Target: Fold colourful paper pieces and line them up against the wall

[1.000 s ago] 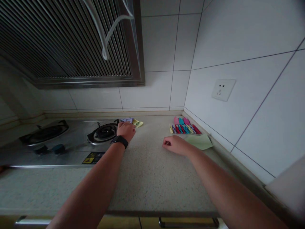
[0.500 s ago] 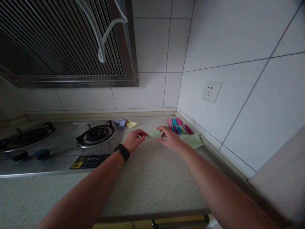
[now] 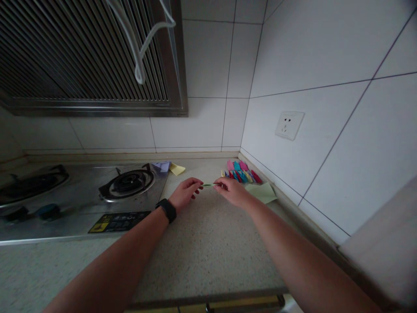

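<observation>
A small piece of pale green paper [image 3: 208,185] stretches between my two hands, seen nearly edge-on as a thin strip above the counter. My left hand [image 3: 187,192], with a black watch on its wrist, pinches the left end. The right end is between the fingertips of my right hand [image 3: 230,190]. Just beyond my right hand are several folded paper pieces [image 3: 243,173] in pink, blue, red and yellow, set in rows. A flat pale green sheet [image 3: 262,192] lies right of that hand, partly hidden by it.
To the left is a gas stove [image 3: 78,195] with two burners, under a range hood [image 3: 97,61] with a looped white cable [image 3: 139,65]. Purple paper [image 3: 162,166] and yellow paper [image 3: 177,169] lie at the stove's right edge. A wall socket [image 3: 289,125] is on the right wall.
The fingers of my right hand have closed onto the green paper's right end. The paper has turned from showing its face to nearly edge-on.
</observation>
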Tool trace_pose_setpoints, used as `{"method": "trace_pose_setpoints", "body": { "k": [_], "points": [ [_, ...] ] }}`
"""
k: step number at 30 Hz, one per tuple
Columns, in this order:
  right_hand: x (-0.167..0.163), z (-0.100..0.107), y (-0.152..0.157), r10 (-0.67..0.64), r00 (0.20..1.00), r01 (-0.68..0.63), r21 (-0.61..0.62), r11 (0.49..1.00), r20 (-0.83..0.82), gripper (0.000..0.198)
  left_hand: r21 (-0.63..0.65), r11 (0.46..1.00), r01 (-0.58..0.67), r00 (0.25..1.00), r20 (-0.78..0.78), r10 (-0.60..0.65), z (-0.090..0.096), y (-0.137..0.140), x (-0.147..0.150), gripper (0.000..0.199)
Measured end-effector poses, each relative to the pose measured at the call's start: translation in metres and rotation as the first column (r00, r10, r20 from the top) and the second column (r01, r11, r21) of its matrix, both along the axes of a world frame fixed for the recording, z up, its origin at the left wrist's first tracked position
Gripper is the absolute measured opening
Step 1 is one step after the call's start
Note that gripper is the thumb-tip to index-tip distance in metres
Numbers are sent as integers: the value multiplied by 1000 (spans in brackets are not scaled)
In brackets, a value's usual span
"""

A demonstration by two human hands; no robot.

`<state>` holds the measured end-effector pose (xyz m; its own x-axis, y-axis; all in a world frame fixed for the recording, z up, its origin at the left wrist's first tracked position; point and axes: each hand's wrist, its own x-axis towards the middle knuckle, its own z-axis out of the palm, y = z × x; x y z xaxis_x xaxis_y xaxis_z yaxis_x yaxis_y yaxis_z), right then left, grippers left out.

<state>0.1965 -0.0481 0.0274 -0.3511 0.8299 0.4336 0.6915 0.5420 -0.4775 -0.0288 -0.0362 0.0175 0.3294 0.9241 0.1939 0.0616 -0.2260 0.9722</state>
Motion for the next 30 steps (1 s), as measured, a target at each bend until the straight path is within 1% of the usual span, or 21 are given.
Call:
{"method": "trace_pose_setpoints", "body": {
  "k": [5, 10, 14, 19, 25, 30],
  "points": [
    [0, -1, 1, 1, 1000, -1, -31, 1000, -2, 27, 32, 999, 16, 1000, -17, -15, 1, -2, 1, 32],
    [2, -1, 2, -10, 999, 9, -21, 1000, -30, 28, 63, 997, 36, 999, -23, -35, -7, 2, 2, 32],
    [3, -1, 2, -10, 1000, 9, -32, 999, -22, 29, 67, 997, 39, 999, -41, -37, -11, 5, 2, 32],
    [4, -3, 2, 5, 1000, -7, -59, 998, -25, 30, 77, 997, 23, 998, -52, -19, -9, 5, 1, 33],
    [5, -4, 4, 46, 997, -50, -55, 997, -58, 31, 86, 996, 9, 998, -68, -3, -5, 2, 2, 35],
    [6, -4, 3, 49, 997, -52, -51, 997, -59, 30, 97, 995, 20, 997, -82, -12, -7, 3, 2, 36]
  ]
}}
